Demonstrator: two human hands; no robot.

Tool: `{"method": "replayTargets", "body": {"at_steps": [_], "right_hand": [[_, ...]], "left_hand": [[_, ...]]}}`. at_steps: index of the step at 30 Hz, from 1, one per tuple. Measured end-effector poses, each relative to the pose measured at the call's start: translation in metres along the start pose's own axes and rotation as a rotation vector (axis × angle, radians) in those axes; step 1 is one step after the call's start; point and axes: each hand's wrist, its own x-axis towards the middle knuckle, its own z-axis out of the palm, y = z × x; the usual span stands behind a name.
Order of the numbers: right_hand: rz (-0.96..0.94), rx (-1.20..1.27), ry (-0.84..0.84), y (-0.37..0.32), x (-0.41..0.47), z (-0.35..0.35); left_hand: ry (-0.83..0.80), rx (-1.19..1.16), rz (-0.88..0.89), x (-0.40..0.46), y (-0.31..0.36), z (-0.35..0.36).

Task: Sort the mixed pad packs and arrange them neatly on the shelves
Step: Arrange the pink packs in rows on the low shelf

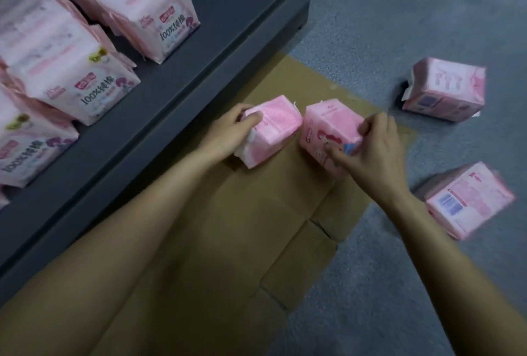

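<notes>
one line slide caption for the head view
Each hand, left hand and right hand, grips a pink pad pack over flattened cardboard beside the stocked shelf.

shelf [182, 104] with packs at left, two held packs [271, 133] over cardboard [242, 227], two loose packs [445, 90] on floor [399, 13] at right

A grey carpeted floor [399, 27] is filling the frame from twelve round to five o'clock. Flattened brown cardboard [228, 241] is lying across the middle toward six. A dark grey metal shelf unit [159, 104] is running diagonally from eight to one o'clock. Dim, even light is falling.
</notes>
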Motion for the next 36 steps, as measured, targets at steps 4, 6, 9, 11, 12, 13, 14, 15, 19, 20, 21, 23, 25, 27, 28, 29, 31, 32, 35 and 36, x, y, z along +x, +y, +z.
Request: {"method": "replayTargets", "body": {"at_steps": [4,6,9,11,12,13,14,15,19,20,21,23,25,27,28,29,31,32,35,36], "right_hand": [[-0.027,-0.121,-0.061,0.002,-0.031,0.012],[-0.069,-0.230,-0.046,0.002,-0.035,0.016],[-0.107,-0.393,-0.015,0.001,-0.030,0.021],[-0.144,-0.460,0.014,-0.001,-0.025,0.026],[-0.163,-0.478,0.014,-0.002,-0.023,0.027],[-0.175,-0.488,0.002,-0.004,-0.021,0.027],[-0.172,-0.487,-0.020,-0.006,-0.019,0.026],[-0.160,-0.468,-0.043,-0.008,-0.018,0.023],[-0.114,-0.208,-0.098,-0.017,-0.026,0.002],[-0.105,-0.118,-0.123,-0.019,-0.032,-0.002],[-0.113,-0.019,-0.166,-0.027,-0.038,-0.005],[-0.103,0.233,-0.315,-0.046,-0.050,-0.016],[-0.106,0.474,-0.551,-0.075,-0.064,-0.020],[-0.113,0.588,-0.763,-0.102,-0.076,-0.016],[-0.140,0.613,-0.830,-0.116,-0.083,-0.010],[-0.188,0.613,-0.868,-0.131,-0.091,-0.003],[-0.324,0.550,-0.859,-0.161,-0.100,0.010],[-0.381,0.502,-0.835,-0.179,-0.105,0.018],[-0.472,0.439,-0.820,-0.241,-0.132,0.045],[-0.503,0.444,-0.844,-0.268,-0.148,0.058]], "left_hand": [[0.010,-0.009,0.014,-0.019,-0.022,-0.007],[0.082,0.129,0.113,-0.023,-0.025,-0.007],[0.112,0.496,0.231,-0.026,-0.013,0.003],[0.132,0.676,0.228,-0.025,-0.002,0.016],[0.123,0.724,0.223,-0.024,0.002,0.023],[0.101,0.759,0.212,-0.023,0.003,0.029],[0.075,0.793,0.188,-0.021,0.003,0.034],[0.053,0.815,0.155,-0.020,0.001,0.036],[-0.012,0.798,0.128,-0.037,0.002,0.014],[-0.031,0.800,0.158,-0.048,0.001,0.004],[-0.039,0.793,0.182,-0.064,-0.002,-0.011],[-0.043,0.725,0.220,-0.097,-0.008,-0.040],[0.000,0.578,0.219,-0.141,-0.020,-0.077],[0.075,0.422,0.201,-0.184,-0.038,-0.112],[0.126,0.350,0.192,-0.205,-0.049,-0.129],[0.174,0.281,0.177,-0.225,-0.062,-0.145],[0.247,0.137,0.134,-0.257,-0.086,-0.169],[0.271,0.062,0.117,-0.273,-0.098,-0.180],[0.396,-0.110,0.083,-0.336,-0.146,-0.212],[0.469,-0.139,0.064,-0.369,-0.167,-0.226]]}}
